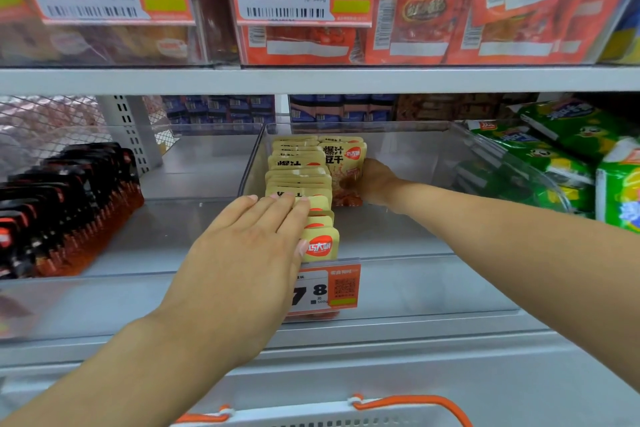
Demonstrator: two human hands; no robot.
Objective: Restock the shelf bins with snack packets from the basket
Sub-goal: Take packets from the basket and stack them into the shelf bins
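Observation:
A clear plastic shelf bin (408, 246) on the lower shelf holds a row of yellow snack packets (298, 177) standing on edge along its left side. My left hand (249, 246) lies flat with straight fingers on the top edges of the front packets. Deeper in the bin, my right hand (372, 184) grips an upright stack of the same yellow packets (344, 163) just right of the row. The basket rim (311, 418), white with orange handles, shows at the bottom edge; its contents are hidden.
Black and red packets (65, 204) fill the bin on the left. Green packets (568, 156) fill the bin on the right. A price tag (325, 288) hangs on the bin's front. Orange packets (450, 10) sit on the shelf above.

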